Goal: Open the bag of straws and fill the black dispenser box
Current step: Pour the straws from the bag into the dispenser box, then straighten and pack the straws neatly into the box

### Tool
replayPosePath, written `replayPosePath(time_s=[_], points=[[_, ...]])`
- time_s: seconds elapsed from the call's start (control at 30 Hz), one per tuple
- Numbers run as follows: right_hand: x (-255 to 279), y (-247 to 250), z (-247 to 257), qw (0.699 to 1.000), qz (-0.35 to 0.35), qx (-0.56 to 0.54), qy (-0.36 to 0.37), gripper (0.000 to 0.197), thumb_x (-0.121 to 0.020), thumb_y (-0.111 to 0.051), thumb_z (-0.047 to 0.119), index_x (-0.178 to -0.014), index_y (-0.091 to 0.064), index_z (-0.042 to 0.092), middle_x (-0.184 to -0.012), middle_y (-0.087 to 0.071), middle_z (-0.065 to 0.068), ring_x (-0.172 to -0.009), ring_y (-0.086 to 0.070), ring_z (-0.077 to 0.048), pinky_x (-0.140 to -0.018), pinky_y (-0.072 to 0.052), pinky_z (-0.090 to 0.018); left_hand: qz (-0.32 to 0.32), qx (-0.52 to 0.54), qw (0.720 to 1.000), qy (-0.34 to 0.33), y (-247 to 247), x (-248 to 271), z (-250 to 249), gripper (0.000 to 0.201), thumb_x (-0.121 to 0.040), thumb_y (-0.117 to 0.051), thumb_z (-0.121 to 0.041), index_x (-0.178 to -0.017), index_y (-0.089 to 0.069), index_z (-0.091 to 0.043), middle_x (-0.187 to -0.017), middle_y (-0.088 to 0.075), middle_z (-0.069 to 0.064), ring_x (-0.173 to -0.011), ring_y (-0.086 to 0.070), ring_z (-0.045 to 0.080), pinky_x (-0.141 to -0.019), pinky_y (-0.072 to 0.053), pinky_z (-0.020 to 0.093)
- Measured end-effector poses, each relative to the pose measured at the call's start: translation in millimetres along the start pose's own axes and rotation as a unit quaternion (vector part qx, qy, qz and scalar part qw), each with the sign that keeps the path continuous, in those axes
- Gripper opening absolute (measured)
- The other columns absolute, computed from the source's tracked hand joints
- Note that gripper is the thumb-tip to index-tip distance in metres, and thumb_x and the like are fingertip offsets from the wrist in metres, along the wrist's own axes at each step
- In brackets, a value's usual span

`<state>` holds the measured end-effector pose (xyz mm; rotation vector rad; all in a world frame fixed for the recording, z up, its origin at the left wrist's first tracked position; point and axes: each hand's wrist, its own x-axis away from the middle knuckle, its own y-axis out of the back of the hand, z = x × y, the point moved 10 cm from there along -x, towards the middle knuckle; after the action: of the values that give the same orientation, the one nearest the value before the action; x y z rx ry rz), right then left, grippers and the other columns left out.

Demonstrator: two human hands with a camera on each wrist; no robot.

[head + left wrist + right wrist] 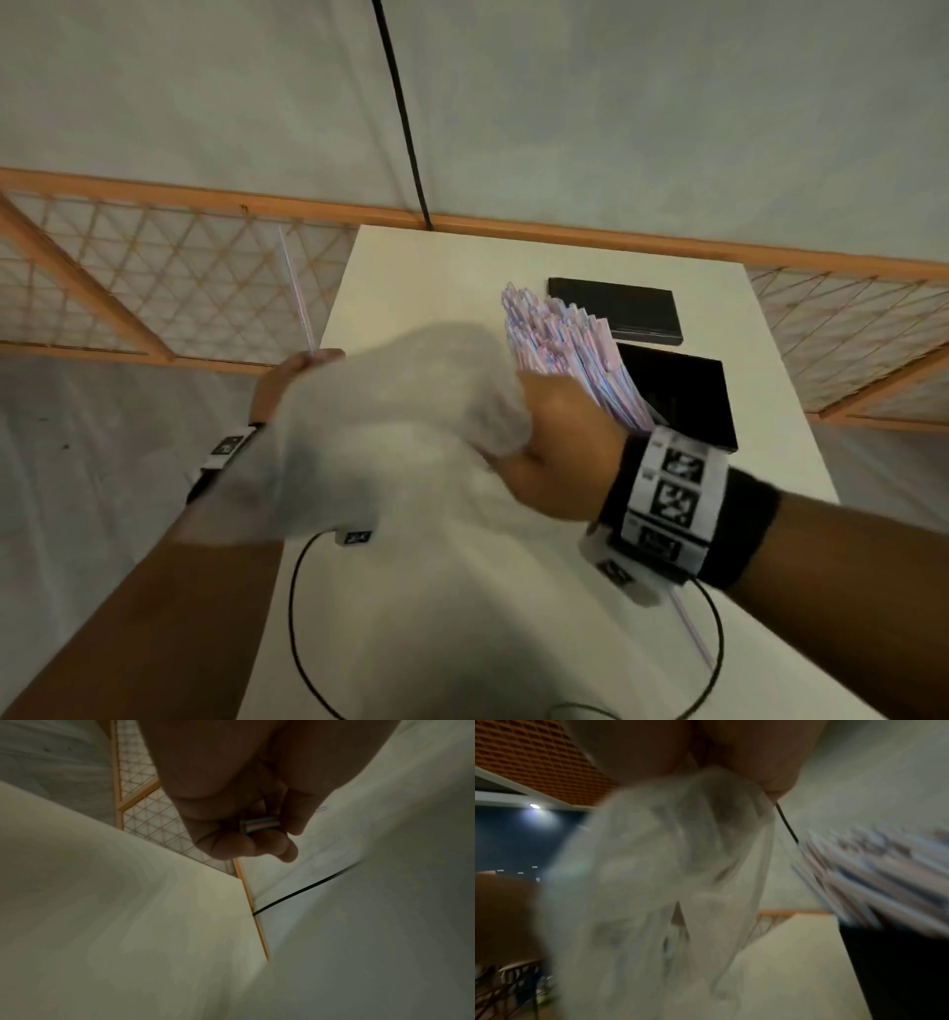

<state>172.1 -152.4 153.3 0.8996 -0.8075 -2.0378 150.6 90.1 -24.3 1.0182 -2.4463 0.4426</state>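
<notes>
A bundle of striped straws leans out of the open black dispenser box, blurred as straws in the right wrist view beside the box. My right hand grips the crumpled clear plastic bag, which trails leftward; the bag hangs from the fingers, motion-blurred. My left hand is off the table's left edge and pinches a single straw that points up. In the left wrist view the fingers hold that straw.
The box's black lid lies flat behind the box on the white table. One loose straw lies near my right wrist. A black cable runs across the floor, and wooden lattice panels flank the table.
</notes>
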Motion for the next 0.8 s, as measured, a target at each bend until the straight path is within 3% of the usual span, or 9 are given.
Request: replayPosePath(time_s=[0.07, 0.13, 0.23, 0.33, 0.43, 0.53, 0.63, 0.73, 0.8], points=[[16.5, -34.4, -16.7, 0.998, 0.058, 0.016, -0.034, 0.008, -0.084, -0.060, 0.015, -0.078, -0.057, 0.011, -0.069, -0.061, -0.007, -0.061, -0.057, -0.032, -0.058, -0.039, -0.025, 0.003, -0.098, 0.993, -0.068, -0.5, 4.2, -24.2, 0.025, -0.111, -0.040, -0.020, -0.116, -0.063, -0.012, -0.087, -0.065, 0.002, -0.068, -0.064, 0.003, -0.056, -0.044, 0.005], [26.8, -50.7, -37.1, 0.993, 0.072, 0.050, -0.079, 0.021, -0.084, -0.064, 0.020, -0.072, -0.048, 0.014, -0.062, -0.061, -0.009, -0.057, -0.059, -0.035, -0.058, -0.044, -0.025, 0.010, -0.149, 0.986, -0.074, -2.2, 7.4, -28.0, 0.026, -0.110, -0.042, -0.024, -0.113, -0.064, -0.011, -0.077, -0.062, 0.001, -0.046, -0.057, 0.002, -0.045, -0.044, 0.012], [38.6, -74.3, -73.8, 0.959, 0.169, 0.113, -0.196, 0.027, -0.091, -0.058, 0.033, -0.075, -0.045, 0.016, -0.077, -0.066, -0.016, -0.078, -0.064, -0.039, -0.065, -0.039, -0.028, 0.015, -0.112, 0.992, -0.048, -2.5, 6.2, -16.7, 0.024, -0.108, -0.049, -0.024, -0.101, -0.067, -0.010, -0.069, -0.063, 0.001, -0.045, -0.053, 0.011, -0.050, -0.044, 0.028], [60.8, -94.0, -105.4, 0.911, 0.258, 0.117, -0.301, 0.050, -0.091, -0.054, 0.054, -0.107, -0.058, 0.007, -0.108, -0.067, -0.014, -0.105, -0.062, -0.035, -0.086, -0.049, -0.033, 0.000, -0.101, 0.991, -0.086, -7.7, 14.2, -26.4, 0.024, -0.106, -0.052, -0.021, -0.092, -0.070, -0.016, -0.066, -0.065, 0.000, -0.050, -0.049, 0.015, -0.050, -0.040, 0.029], [80.9, -103.9, -117.6, 0.888, 0.295, 0.091, -0.342, 0.076, -0.082, -0.051, 0.073, -0.127, -0.051, 0.012, -0.112, -0.066, -0.008, -0.109, -0.061, -0.029, -0.093, -0.051, -0.039, -0.009, -0.113, 0.982, -0.152, -16.5, 23.1, -53.4, 0.023, -0.104, -0.053, -0.021, -0.093, -0.072, -0.016, -0.063, -0.067, -0.002, -0.048, -0.048, 0.013, -0.048, -0.039, 0.028], [89.8, -86.1, -129.6, 0.888, 0.268, 0.109, -0.359, 0.073, -0.079, -0.049, 0.078, -0.111, -0.057, 0.013, -0.104, -0.066, -0.004, -0.101, -0.060, -0.025, -0.088, -0.052, -0.036, -0.017, -0.133, 0.968, -0.212, -28.8, 36.1, -82.0, 0.021, -0.103, -0.054, -0.022, -0.093, -0.071, -0.015, -0.062, -0.068, 0.000, -0.045, -0.049, 0.012, -0.047, -0.039, 0.026], [97.6, -63.3, -144.5, 0.886, 0.247, 0.140, -0.367, 0.052, -0.081, -0.056, 0.069, -0.091, -0.055, 0.018, -0.093, -0.062, 0.001, -0.093, -0.059, -0.023, -0.080, -0.049, -0.031, 0.009, -0.123, 0.962, -0.245, -55.0, 55.3, -96.6, 0.020, -0.103, -0.053, -0.024, -0.096, -0.069, -0.014, -0.062, -0.070, 0.001, -0.046, -0.051, 0.014, -0.049, -0.040, 0.027], [120.7, -48.3, -168.4, 0.856, 0.268, 0.186, -0.401, 0.037, -0.080, -0.061, 0.052, -0.085, -0.060, 0.015, -0.095, -0.067, -0.007, -0.093, -0.065, -0.031, -0.079, -0.055, -0.037, 0.066, -0.075, 0.963, -0.251, -88.8, 78.5, -100.3, 0.022, -0.104, -0.052, -0.024, -0.092, -0.068, -0.015, -0.062, -0.071, 0.003, -0.047, -0.054, 0.018, -0.050, -0.042, 0.027], [147.2, -43.9, -186.0, 0.825, 0.299, 0.210, -0.431, 0.032, -0.078, -0.061, 0.046, -0.076, -0.053, 0.015, -0.097, -0.068, -0.010, -0.091, -0.065, -0.033, -0.078, -0.055, -0.036, 0.118, -0.044, 0.963, -0.238, -116.5, 94.6, -96.2, 0.024, -0.105, -0.051, -0.023, -0.090, -0.067, -0.016, -0.064, -0.073, 0.004, -0.048, -0.057, 0.017, -0.050, -0.044, 0.026]])
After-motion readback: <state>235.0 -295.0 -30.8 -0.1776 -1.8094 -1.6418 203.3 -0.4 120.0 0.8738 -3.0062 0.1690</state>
